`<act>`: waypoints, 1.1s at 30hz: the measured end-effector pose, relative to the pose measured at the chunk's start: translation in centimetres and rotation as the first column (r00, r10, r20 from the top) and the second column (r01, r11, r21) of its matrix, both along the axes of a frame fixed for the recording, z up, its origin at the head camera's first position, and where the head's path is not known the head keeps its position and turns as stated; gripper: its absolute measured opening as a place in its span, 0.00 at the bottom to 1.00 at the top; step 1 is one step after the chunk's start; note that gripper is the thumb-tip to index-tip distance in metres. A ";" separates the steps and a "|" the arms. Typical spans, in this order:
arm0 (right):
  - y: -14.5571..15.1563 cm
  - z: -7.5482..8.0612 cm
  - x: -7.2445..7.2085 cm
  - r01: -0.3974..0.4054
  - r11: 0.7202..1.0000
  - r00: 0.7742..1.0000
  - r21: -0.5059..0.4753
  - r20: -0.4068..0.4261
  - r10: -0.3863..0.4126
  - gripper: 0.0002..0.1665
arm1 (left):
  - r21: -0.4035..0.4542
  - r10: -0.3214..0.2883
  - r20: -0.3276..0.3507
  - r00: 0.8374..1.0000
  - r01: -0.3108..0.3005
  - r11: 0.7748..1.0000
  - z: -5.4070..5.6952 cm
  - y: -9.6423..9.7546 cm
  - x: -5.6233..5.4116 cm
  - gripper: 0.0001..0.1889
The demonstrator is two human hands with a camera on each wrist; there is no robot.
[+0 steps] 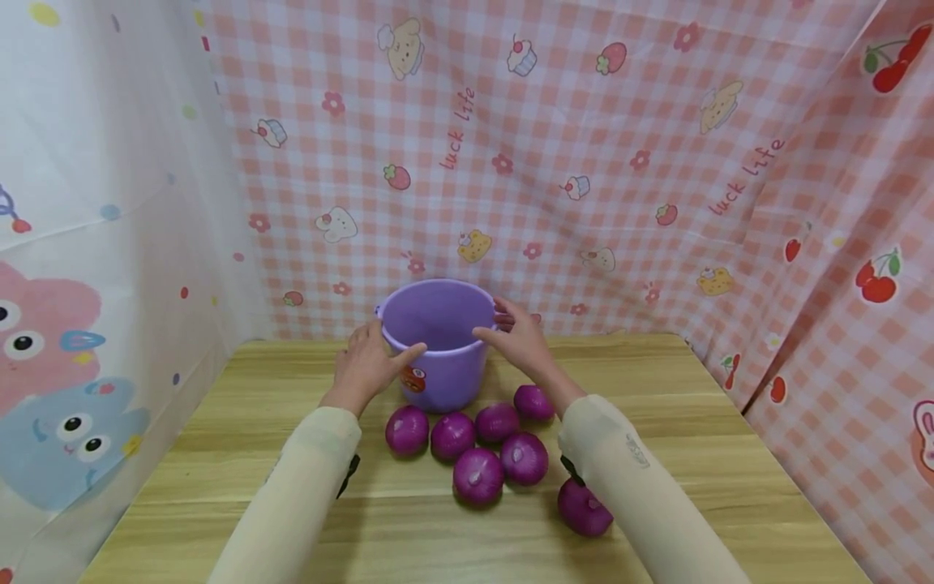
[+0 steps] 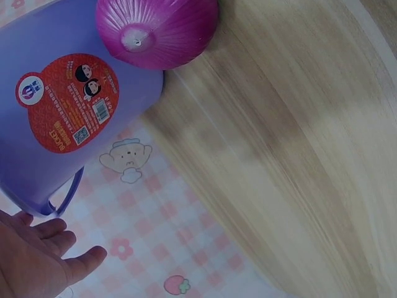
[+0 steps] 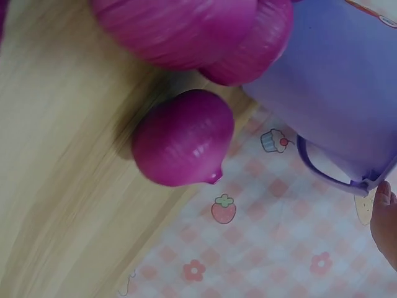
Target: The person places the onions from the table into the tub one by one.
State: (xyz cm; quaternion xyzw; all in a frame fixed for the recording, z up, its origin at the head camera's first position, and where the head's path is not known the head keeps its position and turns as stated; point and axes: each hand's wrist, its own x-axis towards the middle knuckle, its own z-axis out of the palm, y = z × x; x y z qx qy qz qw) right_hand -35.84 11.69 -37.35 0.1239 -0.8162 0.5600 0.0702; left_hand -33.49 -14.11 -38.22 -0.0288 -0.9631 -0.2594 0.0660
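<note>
Fingers of the left hand lie spread along the purple bucket at nine o'clock, the thumb stretched apart to the rim's seven o'clock; how firmly they press, I cannot tell. Left wrist view shows the red label with its barcode, plus the handle near the fingertips; from the head, the label is partly hidden. The bucket stands upright near the far edge of the wooden table, its mouth showing purple inner wall. Seven onions lie outside it: one at seven o'clock, one at six, one between six and five, two at five, one at four, and, well apart, one between five and four, partly behind the right sleeve. The right hand sits at three o'clock, thumb reaching over the rim at four, spread from the fingers; its pressure cannot be told. Right wrist view alone shows the handle's right end and one onion's pointed tip.
</note>
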 end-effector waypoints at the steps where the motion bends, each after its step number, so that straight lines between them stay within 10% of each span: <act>1: 0.2 -0.1 0.0 0.000 1.000 1.000 0.000 0.005 0.000 0.45 | 0.002 0.001 0.002 1.000 -0.001 1.000 0.0 0.0 0.0 0.58; 33: 9.2 -5.1 0.7 0.024 0.997 0.989 0.074 0.143 -0.035 0.47 | 0.012 -0.004 0.003 1.000 0.004 1.000 -0.1 -0.2 -0.2 0.56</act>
